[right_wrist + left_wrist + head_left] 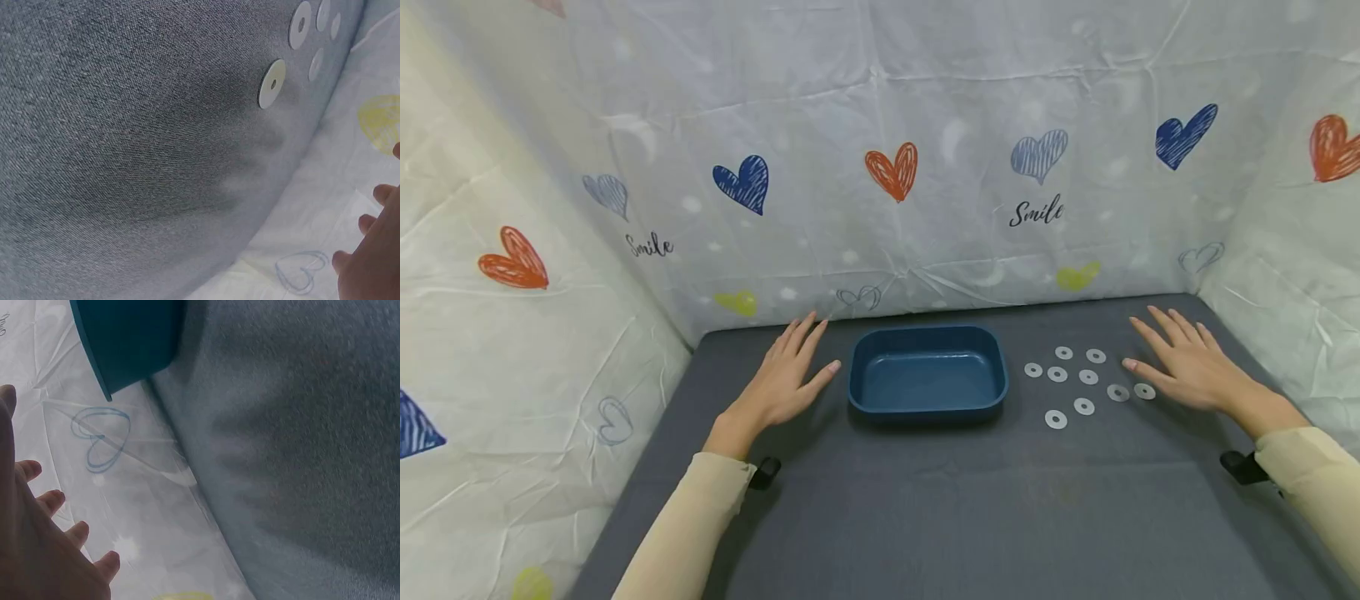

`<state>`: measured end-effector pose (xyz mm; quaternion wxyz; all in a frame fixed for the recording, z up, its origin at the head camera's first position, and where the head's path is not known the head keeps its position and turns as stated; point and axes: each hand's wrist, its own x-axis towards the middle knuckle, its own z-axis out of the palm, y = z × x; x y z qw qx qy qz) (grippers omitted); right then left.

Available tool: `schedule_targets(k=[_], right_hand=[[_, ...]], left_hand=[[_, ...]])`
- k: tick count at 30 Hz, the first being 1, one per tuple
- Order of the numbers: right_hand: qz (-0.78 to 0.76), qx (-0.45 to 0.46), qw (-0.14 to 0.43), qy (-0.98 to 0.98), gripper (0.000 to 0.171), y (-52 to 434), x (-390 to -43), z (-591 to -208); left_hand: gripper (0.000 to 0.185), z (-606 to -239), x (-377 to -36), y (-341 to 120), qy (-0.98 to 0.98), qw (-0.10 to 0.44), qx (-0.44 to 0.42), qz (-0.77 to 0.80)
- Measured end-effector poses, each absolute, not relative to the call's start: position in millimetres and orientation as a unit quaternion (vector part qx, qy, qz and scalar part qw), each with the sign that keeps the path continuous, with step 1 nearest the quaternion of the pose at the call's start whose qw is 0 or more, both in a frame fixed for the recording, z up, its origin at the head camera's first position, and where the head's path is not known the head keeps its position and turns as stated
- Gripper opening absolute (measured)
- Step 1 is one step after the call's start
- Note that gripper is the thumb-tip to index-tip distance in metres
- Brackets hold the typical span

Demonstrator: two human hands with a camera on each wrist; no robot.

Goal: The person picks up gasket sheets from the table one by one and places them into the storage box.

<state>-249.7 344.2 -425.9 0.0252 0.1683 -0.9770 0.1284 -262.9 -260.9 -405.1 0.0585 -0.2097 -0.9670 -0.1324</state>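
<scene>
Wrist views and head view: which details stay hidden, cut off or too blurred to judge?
- Left wrist view: the blue tray is cut off by the top edge; its inside is unseen.
- Left hand: only part shows at the frame corner.
- Right wrist view: only some white washers show, at a steep angle; the right hand is cut off.
- Head view: washers too small to read any marking.
</scene>
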Motion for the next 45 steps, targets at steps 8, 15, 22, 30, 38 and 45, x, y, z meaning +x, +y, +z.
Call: schedule_targets(k=[8,15,22,30,38,45], right_hand=[[0.157,0.173,0.026,-0.972,0.082,347,-244,-431],[0.207,0.175,0.018,-0.963,0.083,352,-240,-432],[0.252,0.183,0.017,-0.950,0.074,355,-236,-439],[0.256,0.176,0.028,-0.950,0.068,352,-236,-440],[0.266,0.152,0.001,-0.952,0.069,349,-231,-439],[0.271,0.149,0.003,-0.951,0.065,347,-231,-442]], left_hand=[[0.081,-410,-258,-254,-0.960,0.043,-0.216,-0.175],[0.083,-413,-255,-246,-0.952,0.031,-0.223,-0.209],[0.084,-421,-251,-243,-0.949,0.011,-0.222,-0.225],[0.088,-427,-248,-241,-0.951,-0.007,-0.213,-0.225],[0.098,-432,-244,-235,-0.950,-0.034,-0.209,-0.228],[0.100,-436,-240,-230,-0.949,-0.043,-0.217,-0.223]])
